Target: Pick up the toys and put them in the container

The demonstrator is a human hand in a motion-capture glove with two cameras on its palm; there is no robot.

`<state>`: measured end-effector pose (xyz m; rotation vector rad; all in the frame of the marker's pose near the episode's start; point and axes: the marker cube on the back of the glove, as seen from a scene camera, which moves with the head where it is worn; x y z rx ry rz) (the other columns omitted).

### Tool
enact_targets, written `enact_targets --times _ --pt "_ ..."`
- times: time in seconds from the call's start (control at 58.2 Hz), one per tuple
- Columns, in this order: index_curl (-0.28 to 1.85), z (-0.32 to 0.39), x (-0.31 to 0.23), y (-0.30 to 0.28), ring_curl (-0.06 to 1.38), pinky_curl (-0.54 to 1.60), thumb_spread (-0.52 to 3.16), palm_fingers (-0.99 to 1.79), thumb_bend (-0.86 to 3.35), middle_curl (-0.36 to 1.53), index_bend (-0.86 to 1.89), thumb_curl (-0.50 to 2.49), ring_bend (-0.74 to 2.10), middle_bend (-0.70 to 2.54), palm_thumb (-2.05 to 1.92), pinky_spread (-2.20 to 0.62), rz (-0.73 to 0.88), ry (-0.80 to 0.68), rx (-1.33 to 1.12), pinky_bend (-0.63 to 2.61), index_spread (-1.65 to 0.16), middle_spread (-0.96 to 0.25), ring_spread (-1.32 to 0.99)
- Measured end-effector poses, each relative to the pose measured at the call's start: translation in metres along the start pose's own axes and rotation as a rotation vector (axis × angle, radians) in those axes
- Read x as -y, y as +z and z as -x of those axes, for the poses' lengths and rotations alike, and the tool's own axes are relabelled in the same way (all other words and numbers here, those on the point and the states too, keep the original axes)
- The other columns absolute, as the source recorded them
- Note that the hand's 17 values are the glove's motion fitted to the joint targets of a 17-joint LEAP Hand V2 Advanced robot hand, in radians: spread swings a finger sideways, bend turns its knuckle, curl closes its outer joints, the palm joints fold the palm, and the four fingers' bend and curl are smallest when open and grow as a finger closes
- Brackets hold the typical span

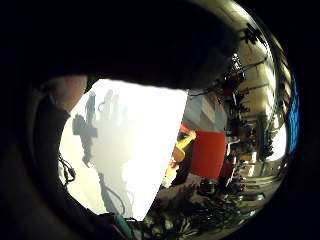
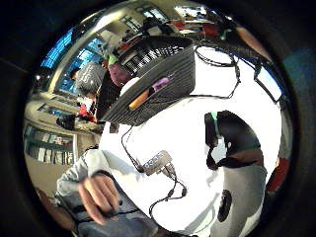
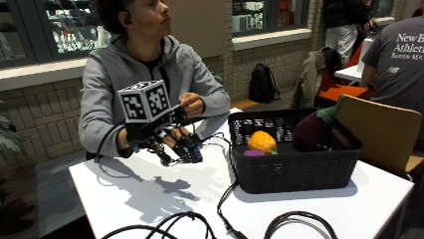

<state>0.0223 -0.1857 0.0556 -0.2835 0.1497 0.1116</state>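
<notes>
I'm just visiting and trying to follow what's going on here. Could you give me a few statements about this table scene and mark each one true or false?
1. The black basket stands on the white table. True.
2. The basket is empty. False: an orange toy and a dark purple toy lie in it.
3. The gloved right hand hangs above the table, beside the basket. True.
4. The gloved hand grips the orange toy. False: that toy lies in the basket, apart from the hand.
5. Black cables lie on the table. True.
</notes>
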Motion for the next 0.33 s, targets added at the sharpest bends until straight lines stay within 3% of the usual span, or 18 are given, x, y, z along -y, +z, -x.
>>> enact_targets --times 0.326 --pt "0.47 -0.029 -0.064 0.029 0.38 0.31 1.61 0.08 0.13 0.34 0.40 0.36 0.62 0.17 0.38 -0.02 0.006 0.052 0.014 1.07 -0.26 0.05 -0.13"
